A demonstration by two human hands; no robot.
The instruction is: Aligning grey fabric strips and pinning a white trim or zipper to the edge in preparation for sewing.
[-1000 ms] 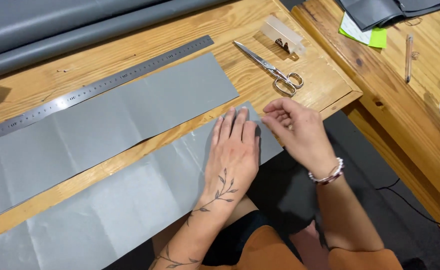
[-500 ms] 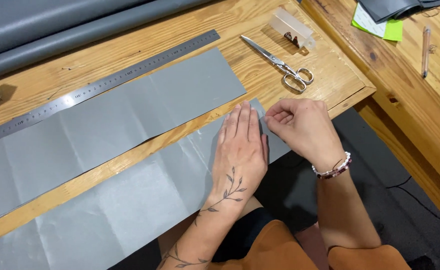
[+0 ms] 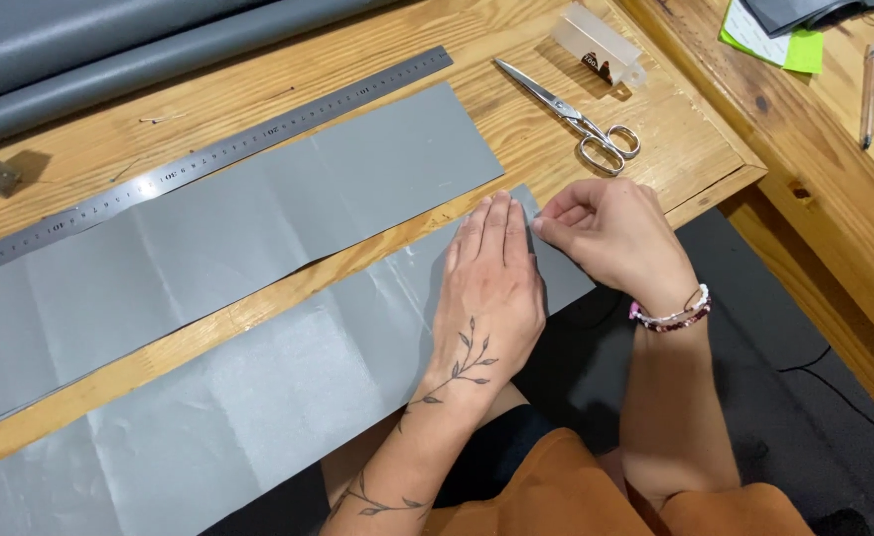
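Left hand (image 3: 491, 288) flat, fingers together, on grey sheet (image 3: 258, 397); right hand (image 3: 610, 233) pinching its half-hidden corner.

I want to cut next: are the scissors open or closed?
Closed. The scissors lie flat on the table, blades together in one line, untouched by either hand.

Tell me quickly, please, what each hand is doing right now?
Left hand: open, pressed flat on the near grey sheet.
Right hand: fingers closed, pinching that sheet's end edge.
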